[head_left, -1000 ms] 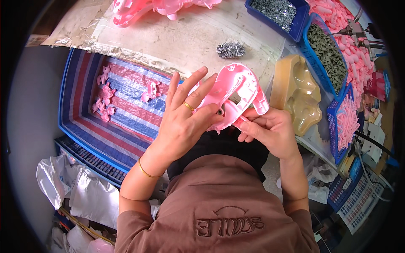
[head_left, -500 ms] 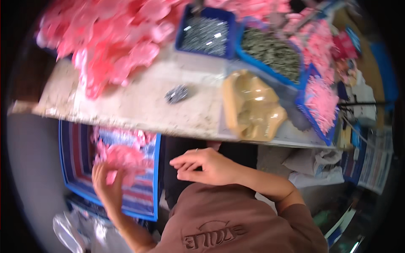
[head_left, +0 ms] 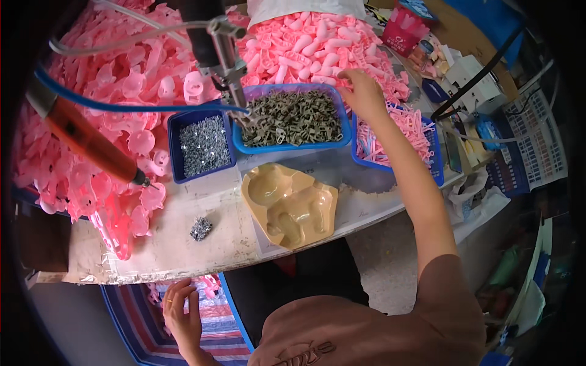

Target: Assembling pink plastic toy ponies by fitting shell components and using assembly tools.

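Note:
My right hand (head_left: 364, 96) reaches out to the near edge of a heap of small pink plastic parts (head_left: 305, 43). Its thumb and fingers are apart and I see nothing between them. My left hand (head_left: 183, 316) hangs low by the table's front edge, over a striped, blue-rimmed bin (head_left: 217, 332). The fingers are loosely bent, with the thumb apart, and no object shows in them. On the table between my arms lies a glossy tan moulded fixture (head_left: 293, 204) with rounded hollows, nothing in it. Pink pieces (head_left: 210, 285) rest in the bin.
Beyond the fixture stand a blue tray of dull metal clips (head_left: 293, 119), a dark blue tray of screws (head_left: 204, 146) and a blue basket of thin pink sticks (head_left: 390, 137). A small screw pile (head_left: 201, 229) lies left. An orange power screwdriver (head_left: 91, 143) hangs over pink shells (head_left: 131, 79).
My right hand has gone from in front of my body out to the far pink heap. My left hand has drawn back from the pink piece in the bin. The view has shifted.

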{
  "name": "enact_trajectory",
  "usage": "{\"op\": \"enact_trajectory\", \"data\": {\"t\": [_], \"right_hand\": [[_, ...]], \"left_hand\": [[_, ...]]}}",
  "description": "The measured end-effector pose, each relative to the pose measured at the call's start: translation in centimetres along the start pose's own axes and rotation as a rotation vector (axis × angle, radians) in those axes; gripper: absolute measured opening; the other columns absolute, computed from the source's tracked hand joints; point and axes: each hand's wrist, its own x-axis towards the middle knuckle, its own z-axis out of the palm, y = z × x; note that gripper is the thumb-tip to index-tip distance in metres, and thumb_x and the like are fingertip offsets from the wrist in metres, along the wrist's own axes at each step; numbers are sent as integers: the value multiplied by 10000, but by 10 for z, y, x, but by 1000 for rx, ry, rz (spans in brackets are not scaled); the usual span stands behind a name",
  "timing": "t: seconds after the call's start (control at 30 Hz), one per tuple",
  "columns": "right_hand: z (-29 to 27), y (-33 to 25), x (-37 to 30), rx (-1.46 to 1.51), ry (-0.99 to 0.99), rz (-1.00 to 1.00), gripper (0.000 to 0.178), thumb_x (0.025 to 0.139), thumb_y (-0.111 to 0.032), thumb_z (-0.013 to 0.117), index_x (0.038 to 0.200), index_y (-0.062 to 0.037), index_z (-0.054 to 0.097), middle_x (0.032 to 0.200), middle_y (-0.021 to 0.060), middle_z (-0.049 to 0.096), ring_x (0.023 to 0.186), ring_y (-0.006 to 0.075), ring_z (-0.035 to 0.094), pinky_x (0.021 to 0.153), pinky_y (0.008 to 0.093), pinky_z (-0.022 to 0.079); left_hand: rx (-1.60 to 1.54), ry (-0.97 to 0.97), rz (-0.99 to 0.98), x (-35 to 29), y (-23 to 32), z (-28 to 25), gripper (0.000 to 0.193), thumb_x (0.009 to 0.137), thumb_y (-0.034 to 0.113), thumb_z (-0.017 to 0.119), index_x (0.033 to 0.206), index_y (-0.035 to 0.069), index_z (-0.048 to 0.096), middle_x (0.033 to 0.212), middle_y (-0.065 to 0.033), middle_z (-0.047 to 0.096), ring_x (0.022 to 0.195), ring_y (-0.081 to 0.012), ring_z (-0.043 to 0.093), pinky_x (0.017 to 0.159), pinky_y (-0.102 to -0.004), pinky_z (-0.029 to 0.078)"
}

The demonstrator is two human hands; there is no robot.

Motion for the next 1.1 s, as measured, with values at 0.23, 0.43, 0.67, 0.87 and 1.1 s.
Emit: {"op": "enact_trajectory", "data": {"t": [0.23, 0.43, 0.67, 0.87, 1.1], "right_hand": [[31, 87, 32, 7, -19, 105, 296, 862, -156, 663, 1141, -59, 641, 915, 142, 716, 793, 327, 696, 734, 411, 555], [-22, 52, 9, 819, -339, 473, 297, 950, -194, 640, 1163, 9, 606, 910, 95, 709, 777, 118, 663, 692, 263, 545], [-61, -81, -72, 1175, -995, 453, 249, 962, -147, 627, 1145, 15, 580, 899, 103, 715, 781, 140, 693, 702, 270, 560], [-58, -66, -68, 1136, -1256, 300, 233, 957, -168, 644, 1091, 22, 634, 915, 85, 722, 795, 134, 696, 715, 277, 563], [-26, 104, 24, -179, -171, 210, 348, 756, -247, 759, 1032, -50, 683, 931, 122, 714, 872, 288, 685, 753, 393, 538]], "left_hand": [[-117, -133, 316, 52, 66, 32, 115, 770, -4, 721, 858, 32, 657, 974, -98, 712, 946, -309, 668, 948, -443, 509], [-250, -226, 445, 89, 101, 64, 202, 748, 12, 753, 934, 46, 682, 1080, -111, 703, 968, -315, 663, 881, -414, 525], [7, -58, 692, 135, 153, 110, 501, 754, 24, 690, 1250, 80, 646, 1286, -87, 628, 893, -232, 607, 769, -329, 535], [-16, 20, 794, 135, 134, 123, 483, 722, 5, 682, 1202, 62, 673, 1119, -55, 715, 750, -208, 622, 662, -296, 534], [-74, 103, 612, 111, 118, 106, 384, 741, -45, 772, 1097, 81, 697, 1030, -59, 729, 802, -247, 623, 725, -324, 524]]}}
